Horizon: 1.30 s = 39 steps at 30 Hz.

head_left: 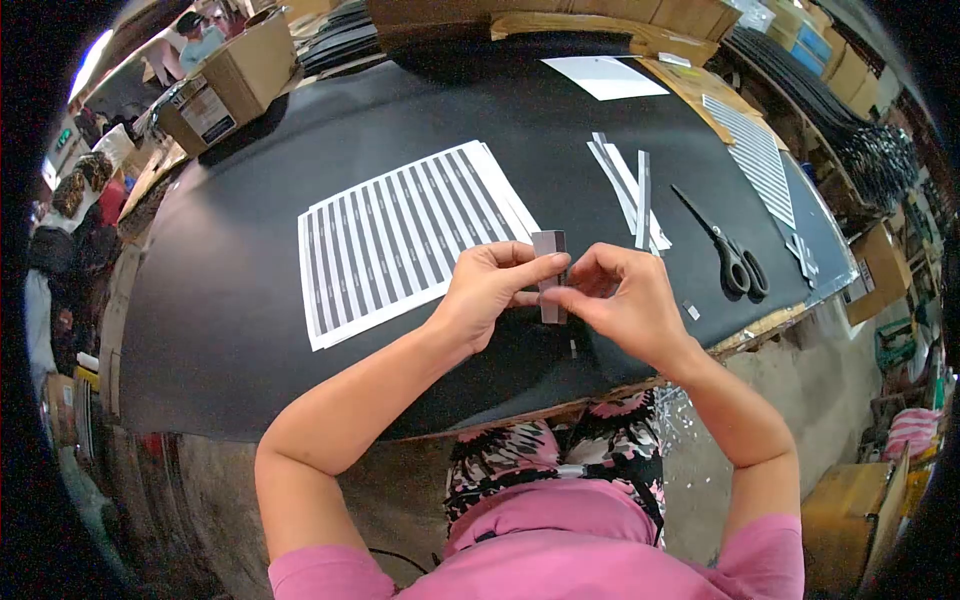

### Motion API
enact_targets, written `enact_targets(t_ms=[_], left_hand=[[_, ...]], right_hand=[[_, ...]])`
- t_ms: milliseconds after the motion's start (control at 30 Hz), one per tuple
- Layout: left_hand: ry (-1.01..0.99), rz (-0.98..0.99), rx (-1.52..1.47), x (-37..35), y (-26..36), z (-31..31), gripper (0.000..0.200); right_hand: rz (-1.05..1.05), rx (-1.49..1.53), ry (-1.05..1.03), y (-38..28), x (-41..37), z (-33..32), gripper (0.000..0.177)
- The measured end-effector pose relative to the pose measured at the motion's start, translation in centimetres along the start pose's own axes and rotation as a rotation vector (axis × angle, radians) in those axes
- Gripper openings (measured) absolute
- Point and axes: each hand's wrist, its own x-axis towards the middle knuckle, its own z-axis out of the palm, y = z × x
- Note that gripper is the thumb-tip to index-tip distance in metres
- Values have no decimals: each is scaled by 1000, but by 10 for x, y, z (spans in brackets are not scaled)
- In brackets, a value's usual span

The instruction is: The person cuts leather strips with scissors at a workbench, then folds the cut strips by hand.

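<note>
Between my two hands, above the black table top [230, 250], is a short grey-and-white strip [549, 243], held upright. My left hand [490, 285] pinches it from the left, with the thumb across its face. From the right, my right hand [625, 300] has thumb and fingers closed at the strip's edge. To the left lie striped sheets [400, 230], stacked slightly askew. Several cut strips [643, 195] lie beyond my right hand. Black-handled scissors [735, 265], blades slightly apart, rest to the right.
A white sheet [605, 77] lies at the far side. Another striped sheet [750, 155] sits at the right edge, near small cut pieces [801, 256]. A cardboard box [225, 85] stands at the back left. A person [200, 40] is in the far left background.
</note>
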Motion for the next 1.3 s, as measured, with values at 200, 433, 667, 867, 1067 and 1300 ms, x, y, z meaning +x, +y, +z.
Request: enact_targets(t_ms=[200,433,667,867,1067,1300], left_hand=[[115,73,-42,2,3,-2,18],[266,155,13,9,13,-15,18],[310,249,-79,11,16,-14,19],[284,229,-88,9,14,-12,16],[266,191,-64,6,14,-7,15],[225,104,-14,-5,14,2,17]], right_hand=[[74,96,6,17,21,-10,15],[-73,-248,107,39,30,-42,21],[-639,-417,-274,-2,-38,-6,44],[-393,-713,-390,19,-89,-15,93],[-173,-1009,-182,41,-108,-67,90],[-50,-946,8,30,-148,-95,69]])
